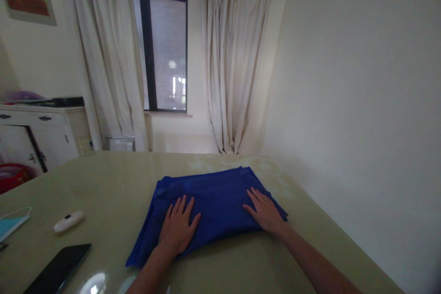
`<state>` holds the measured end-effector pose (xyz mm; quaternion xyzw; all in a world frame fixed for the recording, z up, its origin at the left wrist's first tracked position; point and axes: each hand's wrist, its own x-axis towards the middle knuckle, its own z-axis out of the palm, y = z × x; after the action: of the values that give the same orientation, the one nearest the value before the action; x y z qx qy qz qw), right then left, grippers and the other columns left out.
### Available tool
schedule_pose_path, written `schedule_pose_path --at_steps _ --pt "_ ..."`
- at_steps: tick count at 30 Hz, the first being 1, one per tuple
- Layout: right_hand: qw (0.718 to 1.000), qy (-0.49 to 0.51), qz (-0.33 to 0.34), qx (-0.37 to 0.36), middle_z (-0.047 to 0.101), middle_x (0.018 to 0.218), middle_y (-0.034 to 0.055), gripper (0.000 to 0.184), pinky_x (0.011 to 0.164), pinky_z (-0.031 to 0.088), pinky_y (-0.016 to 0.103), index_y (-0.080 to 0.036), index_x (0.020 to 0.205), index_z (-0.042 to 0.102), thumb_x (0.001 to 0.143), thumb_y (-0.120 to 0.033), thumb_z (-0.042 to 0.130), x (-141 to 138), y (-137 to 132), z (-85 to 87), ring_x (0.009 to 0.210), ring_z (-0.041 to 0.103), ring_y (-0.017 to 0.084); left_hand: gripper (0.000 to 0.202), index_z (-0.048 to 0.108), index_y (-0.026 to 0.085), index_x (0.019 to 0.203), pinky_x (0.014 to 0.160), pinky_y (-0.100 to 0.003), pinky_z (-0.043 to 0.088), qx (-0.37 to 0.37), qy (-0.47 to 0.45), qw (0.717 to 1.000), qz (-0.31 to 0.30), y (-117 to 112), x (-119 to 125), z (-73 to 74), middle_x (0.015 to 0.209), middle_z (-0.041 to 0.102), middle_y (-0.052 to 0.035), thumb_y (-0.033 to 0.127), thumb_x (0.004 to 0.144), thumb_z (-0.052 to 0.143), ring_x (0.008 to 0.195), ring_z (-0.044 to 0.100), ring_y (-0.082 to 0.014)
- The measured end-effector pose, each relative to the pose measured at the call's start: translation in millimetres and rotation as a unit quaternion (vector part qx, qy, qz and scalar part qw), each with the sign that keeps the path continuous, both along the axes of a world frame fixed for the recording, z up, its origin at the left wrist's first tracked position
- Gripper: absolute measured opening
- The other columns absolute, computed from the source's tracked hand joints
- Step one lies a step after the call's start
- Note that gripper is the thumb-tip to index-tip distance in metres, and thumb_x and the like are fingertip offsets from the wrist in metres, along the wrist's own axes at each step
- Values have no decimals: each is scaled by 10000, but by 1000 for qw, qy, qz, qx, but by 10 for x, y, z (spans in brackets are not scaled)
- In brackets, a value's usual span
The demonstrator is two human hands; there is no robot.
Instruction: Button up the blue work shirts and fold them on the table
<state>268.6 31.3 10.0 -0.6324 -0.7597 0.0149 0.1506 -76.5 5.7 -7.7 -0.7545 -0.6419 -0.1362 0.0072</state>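
Observation:
A folded blue garment (pixel 217 197) with buttons at its far corners lies on the pale green table (pixel 113 183). My left hand (pixel 177 229) lies flat on the garment's near left part, fingers spread. My right hand (pixel 265 211) rests flat on its right part, fingers stretched out toward the far edge. Neither hand holds anything.
On the table's left lie a black phone (pixel 57 268), a small white oval device (pixel 68 221) and a blue face mask (pixel 12 223). A white cabinet (pixel 37 133) and a red tub (pixel 12 175) stand at left. Curtains (pixel 234 69) frame a window; a wall runs along the right.

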Motion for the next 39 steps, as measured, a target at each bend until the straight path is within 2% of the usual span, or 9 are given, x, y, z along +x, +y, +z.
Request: schedule_pose_path --at_steps 4,13,17,21,26,29,32,36,39 --pt "998 1 -51 -20 344 1630 104 791 1245 201 444 -167 1574 363 988 -691 281 -81 -126 -271 1506 313 273 719 356 261 1567 1230 -501 233 2 -9 1000 -15 146 -177 -142 1646 304 -100 675 983 285 1522 285 -294" --pt "992 -12 -121 -17 356 1622 124 725 1233 206 451 -151 1560 393 1008 -611 298 -262 -221 -221 1501 319 283 674 380 211 1557 1221 -508 250 -5 8 1000 -2 488 -290 -124 1634 315 -122 589 1004 299 1518 289 -305" --pt "993 1 -121 15 437 1574 142 673 1219 255 462 -136 1506 481 1005 -562 339 -235 -253 -300 1468 382 297 638 451 97 1510 1214 -520 269 40 25 999 26 258 -201 -196 1591 388 -174 463 1007 306 1484 363 -319" --pt "994 53 -75 52 553 1480 148 543 1171 348 480 -162 1401 583 986 -469 414 -154 -268 -337 1386 489 313 637 422 127 1530 1225 -491 276 37 10 999 -21 -87 -227 -236 1613 362 -119 473 1004 321 1498 342 -282" --pt "985 124 -19 120 691 1117 129 279 973 488 416 -210 1047 663 976 -367 444 -234 -374 -184 1084 638 277 654 392 155 1546 1238 -524 255 3 -5 999 -46 -290 -249 -87 1621 348 -110 537 1022 306 1509 318 -284" --pt "983 126 21 130 646 863 60 251 781 485 337 -229 833 575 998 -381 461 -431 -485 -134 830 622 221 638 314 263 1580 1252 -524 231 -11 -25 990 -138 -346 -156 -5 1638 325 -59 571 1022 322 1512 314 -263" --pt "986 90 91 103 632 801 25 229 722 437 299 -231 806 550 1004 -311 468 -630 -565 -203 760 596 194 707 184 335 1606 1261 -514 218 -20 -40 972 -230 -386 -21 -9 1669 244 -25 575 990 433 1524 287 -258" --pt "988 71 109 80 658 847 28 195 769 425 303 -224 830 570 996 -257 474 -724 -576 -282 822 609 203 668 257 331 1593 1255 -510 254 -45 -42 974 -216 -357 68 -84 1659 275 -4 292 963 478 1516 308 -240" --pt "990 92 97 48 643 810 15 234 714 414 275 -218 778 543 997 -289 503 -709 -563 -237 779 599 184 844 320 356 1569 1255 -479 271 -58 -35 974 -215 -302 47 -112 1642 308 45 36 795 424 1507 325 -189"
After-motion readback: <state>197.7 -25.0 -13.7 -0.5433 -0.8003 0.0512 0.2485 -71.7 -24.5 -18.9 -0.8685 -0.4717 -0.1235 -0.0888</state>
